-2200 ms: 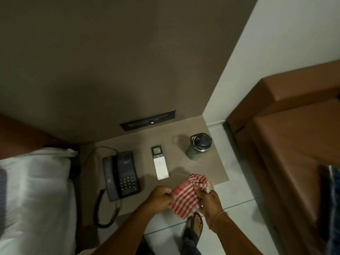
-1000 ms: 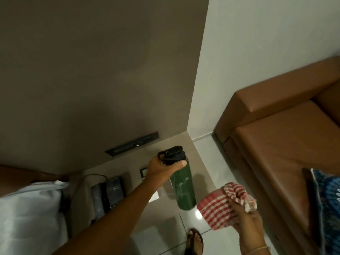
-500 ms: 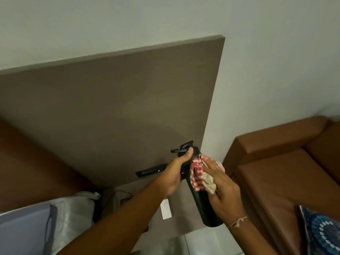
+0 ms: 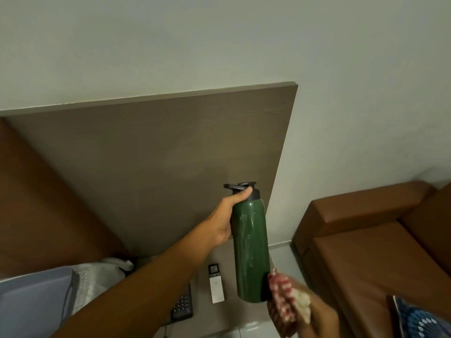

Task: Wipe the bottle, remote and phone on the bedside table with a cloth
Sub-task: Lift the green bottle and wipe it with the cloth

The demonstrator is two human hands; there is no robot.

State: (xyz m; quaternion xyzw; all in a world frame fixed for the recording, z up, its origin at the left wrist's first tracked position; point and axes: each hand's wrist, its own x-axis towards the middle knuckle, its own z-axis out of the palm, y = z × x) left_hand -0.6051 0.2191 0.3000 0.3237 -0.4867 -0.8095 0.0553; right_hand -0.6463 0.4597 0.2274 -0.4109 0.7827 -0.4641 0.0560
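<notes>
Up in front of us, our left hand (image 4: 223, 222) holds the green bottle (image 4: 250, 250) upright in the air, well above the worktop (image 4: 207, 320). The fingers are wrapped behind the bottle's shoulder and the thumb lies over the edge of its dark cap (image 4: 244, 190). Pale streaks run down the bottle's front.

Our right hand (image 4: 314, 318) is at the lower right, closed around the bunched red-and-white checked cloth (image 4: 284, 293). The cloth is pressed against the right side of the bottle near its base.

Below the bottle, the white remote (image 4: 216, 284) lies flat on the worktop with its small screen toward the wall. Just to its left, our forearm hides most of the dark phone (image 4: 181, 306), and only part of the keypad shows. The remote and the phone lie apart from each other, and neither hand touches them.

A brown wall panel (image 4: 158, 167) rises behind the worktop. To the left we see the white bedding of a bed (image 4: 36, 296), and to the right a brown sofa (image 4: 366, 252) with a blue patterned cushion (image 4: 419, 323) at its near edge.
</notes>
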